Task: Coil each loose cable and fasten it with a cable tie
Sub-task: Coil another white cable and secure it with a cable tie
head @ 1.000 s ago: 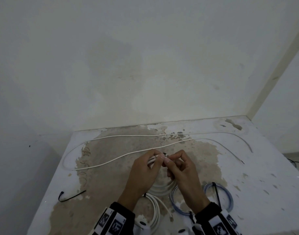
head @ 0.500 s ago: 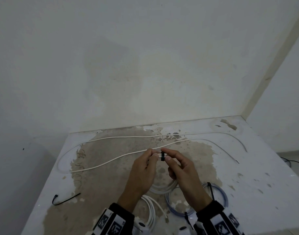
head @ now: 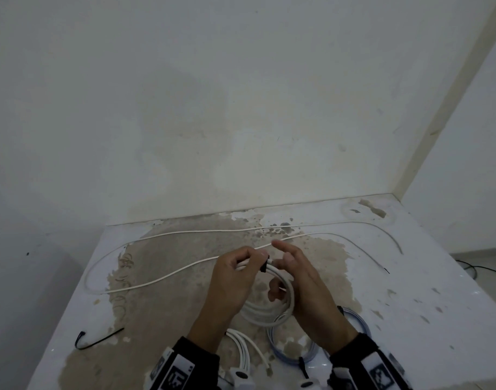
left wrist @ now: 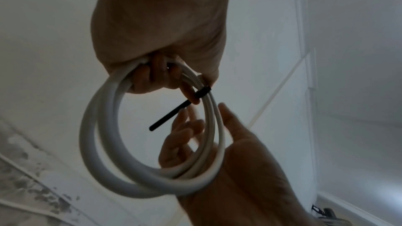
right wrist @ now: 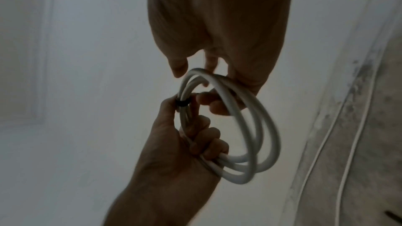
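Observation:
A coiled white cable (head: 280, 313) hangs in the air over the table, bound by a black cable tie (head: 264, 266) at its top. My left hand (head: 252, 260) grips the coil just left of the tie; the left wrist view shows the fingers curled round the strands (left wrist: 104, 143) and the tie's tail (left wrist: 167, 118) sticking out into the loop. My right hand (head: 282, 253) is beside the tie with its fingers spread and holds nothing. In the right wrist view the coil (right wrist: 256, 126) passes close under those loose fingers (right wrist: 178, 68), and the tie (right wrist: 182, 103) is tight.
A long loose white cable (head: 185, 266) snakes across the stained table (head: 410, 319) beyond my hands. A spare black cable tie (head: 95, 340) lies near the left edge. Near me lie a bundled white cable (head: 241, 350) and a tied blue-grey coil (head: 297, 353). A wall stands behind.
My right hand was pinching at the tie with my left; it has let go and spread its fingers. The left hand still holds the coil, which now hangs more in view.

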Demonstrator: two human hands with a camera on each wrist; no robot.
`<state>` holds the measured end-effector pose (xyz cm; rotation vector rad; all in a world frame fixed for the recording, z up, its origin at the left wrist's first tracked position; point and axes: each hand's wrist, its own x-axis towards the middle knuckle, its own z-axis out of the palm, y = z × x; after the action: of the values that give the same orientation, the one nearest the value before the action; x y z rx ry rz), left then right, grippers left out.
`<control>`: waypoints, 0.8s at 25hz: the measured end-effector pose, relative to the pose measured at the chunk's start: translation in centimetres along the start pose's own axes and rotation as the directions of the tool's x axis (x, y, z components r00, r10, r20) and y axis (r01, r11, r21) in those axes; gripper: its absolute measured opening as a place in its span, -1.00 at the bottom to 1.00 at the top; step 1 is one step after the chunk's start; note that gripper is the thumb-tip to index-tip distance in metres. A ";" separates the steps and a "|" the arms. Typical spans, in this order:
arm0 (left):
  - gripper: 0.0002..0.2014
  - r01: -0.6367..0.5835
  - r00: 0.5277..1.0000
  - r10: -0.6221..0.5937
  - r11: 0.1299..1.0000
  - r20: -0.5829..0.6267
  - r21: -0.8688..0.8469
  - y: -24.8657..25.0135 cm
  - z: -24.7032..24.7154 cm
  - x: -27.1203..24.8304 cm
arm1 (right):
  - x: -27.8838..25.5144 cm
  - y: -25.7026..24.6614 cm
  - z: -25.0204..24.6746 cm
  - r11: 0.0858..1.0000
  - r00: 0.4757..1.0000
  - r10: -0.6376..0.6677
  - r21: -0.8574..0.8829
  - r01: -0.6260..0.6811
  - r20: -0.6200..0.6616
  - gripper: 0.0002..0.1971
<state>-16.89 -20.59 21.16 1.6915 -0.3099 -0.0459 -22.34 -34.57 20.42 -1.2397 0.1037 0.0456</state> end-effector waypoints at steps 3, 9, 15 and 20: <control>-0.78 -0.036 0.992 0.041 0.999 0.115 -0.040 0.6 0.1 -0.1 | 1.2 -0.5 -0.7 0.976 0.982 0.190 0.107 -0.191 0.023 -0.56; -0.74 -0.011 0.970 0.026 0.998 0.242 -0.062 -0.5 0.1 -0.3 | 2.4 -1.5 -2.2 0.973 0.988 0.145 0.185 -0.135 -0.043 -0.43; -0.80 0.011 0.973 -0.002 0.999 0.231 -0.040 -0.3 0.6 0.7 | 2.1 -2.3 -2.4 0.992 0.998 0.065 -0.112 -0.065 -0.004 -0.74; -0.65 0.133 0.923 -0.131 0.991 0.361 0.019 -0.5 1.5 0.8 | 3.1 -2.4 -2.7 0.993 0.994 0.022 -0.111 -0.033 -0.104 -0.76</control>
<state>-16.32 -22.17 20.58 1.6914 -0.4688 -0.4637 -19.18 -37.98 21.47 -1.3530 0.2099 0.0116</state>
